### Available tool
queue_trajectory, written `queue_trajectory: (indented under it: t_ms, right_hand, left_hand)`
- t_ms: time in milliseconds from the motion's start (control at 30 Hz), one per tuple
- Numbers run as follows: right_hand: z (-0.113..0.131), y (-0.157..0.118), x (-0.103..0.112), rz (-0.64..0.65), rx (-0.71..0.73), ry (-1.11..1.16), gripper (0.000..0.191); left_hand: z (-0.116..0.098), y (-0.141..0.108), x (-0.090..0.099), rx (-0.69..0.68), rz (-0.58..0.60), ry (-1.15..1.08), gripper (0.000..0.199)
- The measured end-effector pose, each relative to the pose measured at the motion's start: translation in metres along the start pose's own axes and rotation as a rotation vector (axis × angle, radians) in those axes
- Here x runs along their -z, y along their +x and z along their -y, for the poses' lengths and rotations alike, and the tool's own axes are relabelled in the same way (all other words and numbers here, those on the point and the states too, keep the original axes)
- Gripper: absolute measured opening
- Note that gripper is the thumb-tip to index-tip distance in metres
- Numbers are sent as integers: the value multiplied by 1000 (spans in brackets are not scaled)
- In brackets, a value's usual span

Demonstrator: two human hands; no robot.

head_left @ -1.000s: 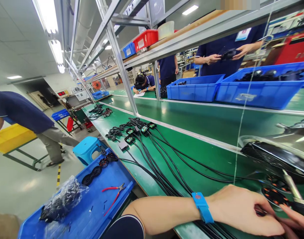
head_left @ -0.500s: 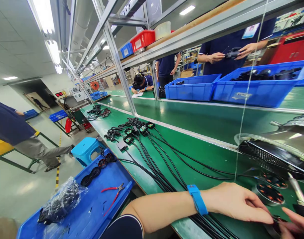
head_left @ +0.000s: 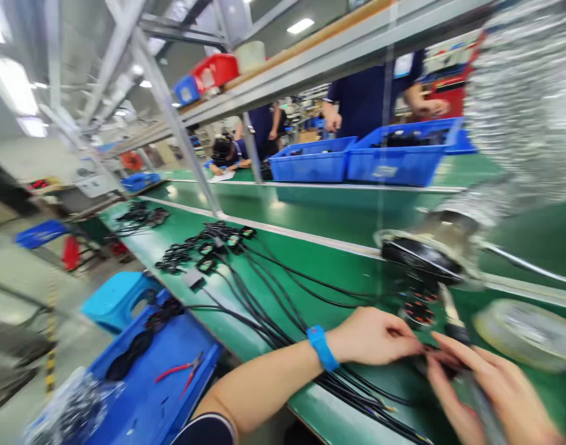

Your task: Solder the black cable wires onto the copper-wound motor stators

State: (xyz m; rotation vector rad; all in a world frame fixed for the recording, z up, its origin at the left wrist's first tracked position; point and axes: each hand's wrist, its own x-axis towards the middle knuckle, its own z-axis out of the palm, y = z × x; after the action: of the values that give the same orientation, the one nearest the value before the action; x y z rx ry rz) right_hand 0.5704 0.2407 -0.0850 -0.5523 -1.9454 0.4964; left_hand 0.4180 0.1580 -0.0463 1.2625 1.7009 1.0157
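Note:
My left hand (head_left: 378,337), with a blue wrist strap (head_left: 322,348) above it, is closed, thumb and finger pinching a small dark part that is blurred and mostly hidden. My right hand (head_left: 500,389) reaches the same part with thumb and index fingertips. A soldering iron (head_left: 451,309), metal end pointing up and away, runs under the right index finger, its handle seeming to lie in that hand. Just beyond the fingertips sit round motor parts with copper coils (head_left: 419,311). Black cables (head_left: 264,327) pass below my left forearm, several leading to small housings with green boards (head_left: 206,264).
A fume hood (head_left: 426,247) on a foil duct (head_left: 524,105) hangs past my hands. A clear round spool (head_left: 528,334) lies at right. The blue tray (head_left: 172,371) at left holds red-handled cutters (head_left: 183,371). Co-workers stand or sit behind blue bins (head_left: 311,162).
The view has swung right, so the duct and the clear spool show now. Both hands stay together at the small part. The co-worker opposite no longer holds the black item.

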Motion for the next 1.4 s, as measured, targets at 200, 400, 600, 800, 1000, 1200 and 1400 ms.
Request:
queue_trajectory:
  t_ms: [200,400,600,800,1000,1200,1400]
  right_hand:
    - [25,-2,13,87,66,-37,31]
    - [33,-4,17,121,-6,81,39]
    - [35,-14,14,72,-31,141,46]
    - [31,-19,16,128,-59,103,48]
    - [36,-15,19,102,-74,216,44]
    - [34,-11,20,111,-129,273,43]
    - [36,-11,28,85,-180,248,47]
  left_hand:
    - [-9,-10,2,-31,-2,-30,30]
    - [-17,-14,0,27,62,-104,34]
    - [-16,-20,-7,102,117,-154,44]
    - [-11,-15,-8,173,168,-184,60]
    - [-18,-17,-10,161,122,-236,56]
    - [-11,-13,-9,174,110,-350,46]
    - [-11,-12,-6,180,104,-381,42]
